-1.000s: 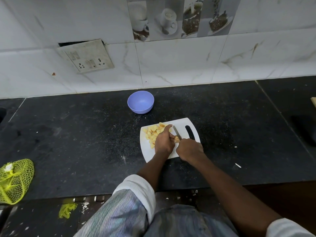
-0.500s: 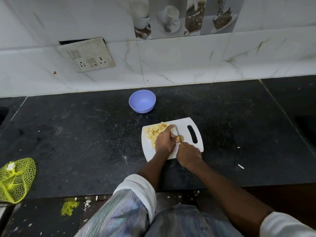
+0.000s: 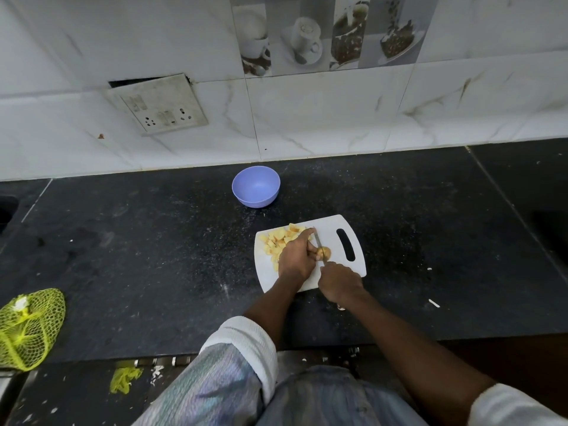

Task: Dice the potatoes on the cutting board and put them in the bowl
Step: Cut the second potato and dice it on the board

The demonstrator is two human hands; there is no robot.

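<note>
A white cutting board (image 3: 332,233) lies on the black counter. Several yellow potato dice (image 3: 278,239) are heaped on its left part. My left hand (image 3: 296,256) holds a small potato piece (image 3: 325,253) down, forefinger stretched along the blade. My right hand (image 3: 339,284) grips the handle of a knife (image 3: 318,242), whose blade stands in that piece, tip pointing away from me. An empty lilac bowl (image 3: 256,186) sits behind the board, a little to the left.
A yellow net bag (image 3: 29,327) lies at the counter's left front edge. A tilted switch plate (image 3: 158,104) hangs on the tiled wall. Small white scraps (image 3: 434,302) lie right of the board. A sink edge (image 3: 6,207) shows at far left.
The knife has worked down through the potato piece between my hands. Both hands stay in place on the board; the view has shifted slightly.
</note>
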